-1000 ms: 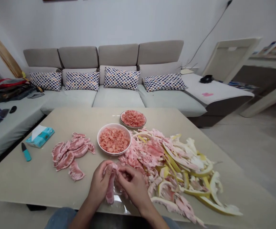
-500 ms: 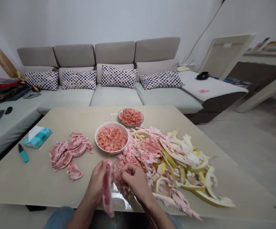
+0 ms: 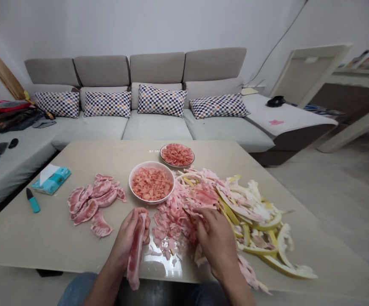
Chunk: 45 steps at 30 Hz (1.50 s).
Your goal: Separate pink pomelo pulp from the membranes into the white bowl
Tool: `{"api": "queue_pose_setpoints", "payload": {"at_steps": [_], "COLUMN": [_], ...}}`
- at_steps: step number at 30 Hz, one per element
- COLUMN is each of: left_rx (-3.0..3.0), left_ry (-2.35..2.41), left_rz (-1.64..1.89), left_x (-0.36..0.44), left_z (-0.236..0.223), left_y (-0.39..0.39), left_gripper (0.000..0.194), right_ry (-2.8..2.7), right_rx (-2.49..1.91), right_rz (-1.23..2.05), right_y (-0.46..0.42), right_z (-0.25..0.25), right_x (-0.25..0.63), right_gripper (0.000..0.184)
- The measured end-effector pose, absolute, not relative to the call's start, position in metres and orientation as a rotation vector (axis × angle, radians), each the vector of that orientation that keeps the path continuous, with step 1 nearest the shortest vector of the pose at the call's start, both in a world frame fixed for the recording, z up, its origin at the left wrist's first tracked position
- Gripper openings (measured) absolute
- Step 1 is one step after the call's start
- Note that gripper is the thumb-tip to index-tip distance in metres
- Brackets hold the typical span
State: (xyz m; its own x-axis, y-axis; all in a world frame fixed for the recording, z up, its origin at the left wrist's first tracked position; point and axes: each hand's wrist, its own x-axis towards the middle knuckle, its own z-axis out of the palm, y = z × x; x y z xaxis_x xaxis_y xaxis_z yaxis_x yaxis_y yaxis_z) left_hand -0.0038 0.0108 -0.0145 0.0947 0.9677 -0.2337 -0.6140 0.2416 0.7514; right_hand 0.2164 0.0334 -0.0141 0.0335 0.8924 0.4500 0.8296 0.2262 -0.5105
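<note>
My left hand [image 3: 129, 233] is closed round a pomelo segment [image 3: 136, 250], long and pink, which hangs down past the palm over the table's near edge. Over the heap of pink membrane scraps [image 3: 174, 221] is my right hand [image 3: 218, 240], its fingers bent together at the tips; whatever they pinch is hard to make out. A white bowl [image 3: 130, 187] of loose pink pulp [image 3: 150, 182] stands just beyond my hands. Several unpeeled-skin pomelo segments [image 3: 97, 199] lie in a cluster to the left.
Yellow and white pomelo rind [image 3: 276, 255] spreads over the table's right side. Behind the bowl sits a dark-rimmed plate of pulp [image 3: 177, 155]. At the left lie a tissue pack [image 3: 53, 180] and a teal-handled knife [image 3: 34, 204]. A grey sofa [image 3: 157, 125] lines the wall.
My right hand has moved right, away from the left hand, onto the membrane scraps. My left hand has shifted slightly left with the pomelo segment, which now tilts more.
</note>
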Motion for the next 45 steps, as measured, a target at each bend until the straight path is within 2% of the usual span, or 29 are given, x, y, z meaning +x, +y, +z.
{"api": "queue_pose_setpoints", "payload": {"at_steps": [5,9,11,15,23,27,31,39,45], "left_rx": [0.608,0.689,0.736,0.824,0.912,0.921,0.972,1.020,0.965], "left_ry": [0.850,0.887,0.905,0.920,0.987,0.880,0.847,0.918,0.817], "left_rz": [1.205,1.101,1.052,0.997,0.979,0.870,0.847,0.935,0.941], "left_x": [-0.002,-0.001,-0.001,0.000,-0.001,0.000,0.002,0.000,-0.006], "left_z": [-0.015,-0.016,-0.016,-0.015,-0.018,-0.012,-0.005,-0.010,-0.006], "left_y": [0.009,0.006,0.004,0.001,0.005,0.004,0.001,0.001,0.003], "left_gripper": [0.031,0.031,0.031,0.031,0.035,0.036,0.050,0.036,0.047], "right_ry": [-1.821,-1.906,-1.929,-1.970,-2.018,-1.917,-1.852,-1.793,-1.563], "right_rx": [-1.289,-1.000,-0.927,-0.866,-0.898,-0.989,-1.040,-1.108,-1.195], "right_rz": [0.325,0.515,0.516,0.450,0.416,0.499,0.545,0.610,0.761], "right_y": [0.022,0.010,0.006,0.006,0.011,0.013,0.015,0.016,0.018], "right_z": [-0.008,0.000,0.002,0.002,-0.008,-0.005,-0.002,0.002,0.004], "right_x": [0.190,0.165,0.161,0.164,0.166,0.166,0.170,0.172,0.181], "right_gripper": [0.016,0.025,0.028,0.023,0.016,0.012,0.012,0.011,0.013]}}
